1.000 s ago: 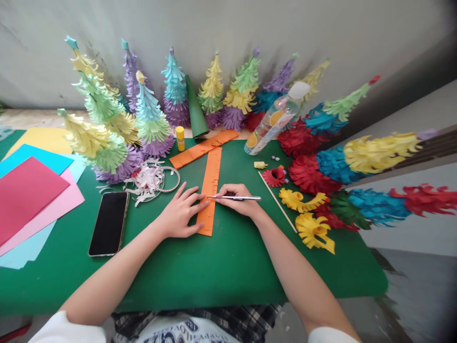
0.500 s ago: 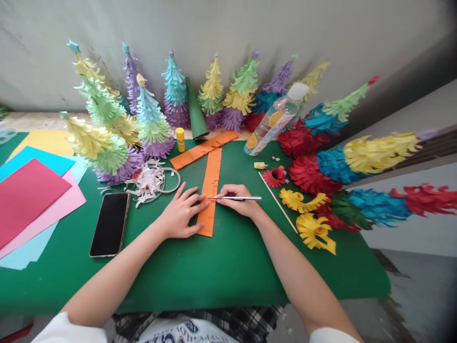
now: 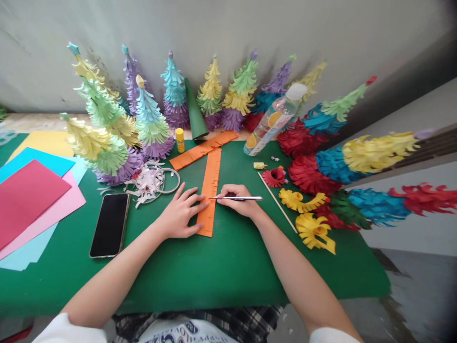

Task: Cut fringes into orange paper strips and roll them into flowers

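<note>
An orange paper strip (image 3: 210,178) with short cuts along its right edge lies lengthwise on the green table. My left hand (image 3: 182,213) rests with fingers spread, its fingertips on the strip's left side. Pinched in my right hand (image 3: 240,200) is a slim silver pen-like tool (image 3: 250,198), whose tip touches the strip near my left fingertips. Beyond, a second orange strip (image 3: 200,151) lies slanted, meeting the far end of the first. A yellow glue stick (image 3: 180,140) stands beside it.
Fringed paper trees (image 3: 174,90) line the back and right, with a green cone (image 3: 195,112) and a leaning bottle (image 3: 273,121). A phone (image 3: 110,225), tape ring and white scraps (image 3: 146,183) lie left, near coloured sheets (image 3: 32,205). Yellow curls (image 3: 316,231) and a thin stick (image 3: 276,201) lie right.
</note>
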{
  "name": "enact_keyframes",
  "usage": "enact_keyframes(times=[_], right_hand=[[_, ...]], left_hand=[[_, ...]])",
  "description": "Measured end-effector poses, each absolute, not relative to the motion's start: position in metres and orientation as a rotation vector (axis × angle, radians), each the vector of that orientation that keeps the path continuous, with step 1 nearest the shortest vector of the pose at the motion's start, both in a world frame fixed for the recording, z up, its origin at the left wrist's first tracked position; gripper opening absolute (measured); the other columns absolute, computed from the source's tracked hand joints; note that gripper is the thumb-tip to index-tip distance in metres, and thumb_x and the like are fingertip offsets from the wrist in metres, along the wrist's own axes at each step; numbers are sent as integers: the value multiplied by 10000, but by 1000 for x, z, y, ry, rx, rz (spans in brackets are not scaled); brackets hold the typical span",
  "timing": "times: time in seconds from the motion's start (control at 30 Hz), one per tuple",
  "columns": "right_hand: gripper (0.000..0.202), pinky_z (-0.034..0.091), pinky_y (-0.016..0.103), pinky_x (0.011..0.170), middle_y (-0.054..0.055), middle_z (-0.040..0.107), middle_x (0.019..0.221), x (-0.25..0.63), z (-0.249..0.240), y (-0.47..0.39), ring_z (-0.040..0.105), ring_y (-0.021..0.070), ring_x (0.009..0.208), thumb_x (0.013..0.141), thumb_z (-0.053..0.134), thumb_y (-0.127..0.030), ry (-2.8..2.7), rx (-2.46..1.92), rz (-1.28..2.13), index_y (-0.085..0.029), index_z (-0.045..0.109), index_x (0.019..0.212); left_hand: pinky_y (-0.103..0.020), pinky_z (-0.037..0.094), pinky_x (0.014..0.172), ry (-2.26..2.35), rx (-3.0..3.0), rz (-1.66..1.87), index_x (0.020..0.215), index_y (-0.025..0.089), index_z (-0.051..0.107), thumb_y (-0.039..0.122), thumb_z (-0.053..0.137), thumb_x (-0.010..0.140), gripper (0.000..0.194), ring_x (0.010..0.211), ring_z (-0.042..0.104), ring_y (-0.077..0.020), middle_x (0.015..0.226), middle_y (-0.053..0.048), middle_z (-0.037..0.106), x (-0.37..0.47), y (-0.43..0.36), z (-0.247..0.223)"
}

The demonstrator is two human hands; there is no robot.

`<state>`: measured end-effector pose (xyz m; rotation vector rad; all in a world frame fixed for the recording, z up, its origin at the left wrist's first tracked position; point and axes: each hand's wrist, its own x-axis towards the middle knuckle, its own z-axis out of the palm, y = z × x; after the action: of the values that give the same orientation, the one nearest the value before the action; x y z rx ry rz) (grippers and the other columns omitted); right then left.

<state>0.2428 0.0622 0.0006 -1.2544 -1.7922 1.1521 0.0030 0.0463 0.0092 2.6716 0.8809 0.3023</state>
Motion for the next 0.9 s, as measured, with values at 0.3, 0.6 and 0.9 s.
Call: enact_keyframes(times=[0.3, 0.6, 0.9], right_hand=[[183, 438, 243, 591, -3, 639, 721, 250, -3, 62, 580, 130, 636, 685, 722, -304, -1469, -1218, 1162, -183, 592, 730], [181, 464, 237, 544, -10, 619, 707, 265, -2, 61, 571, 127, 587, 775, 650, -351, -1458, -1354, 742, -196, 572, 828], [185, 529, 332, 746, 88, 666, 933, 295, -11, 65, 647, 216, 840, 904, 496, -225, -2027, -1473, 118, -194, 674, 945]], left_hand=[[-570, 43, 1167, 850, 2668, 333, 1360, 193, 474, 409, 524, 845, 560, 1350, 347, -309, 1326, -85, 543, 1, 47, 8], [-569, 75, 1169, 805, 2679, 371, 1350, 169, 451, 335, 484, 896, 484, 1353, 362, -281, 1358, -99, 530, -3, 43, 5], [-467, 264, 1155, 688, 2765, 393, 1146, 157, 627, 294, 475, 926, 300, 1230, 517, -231, 1251, -108, 597, -7, 37, 9]])
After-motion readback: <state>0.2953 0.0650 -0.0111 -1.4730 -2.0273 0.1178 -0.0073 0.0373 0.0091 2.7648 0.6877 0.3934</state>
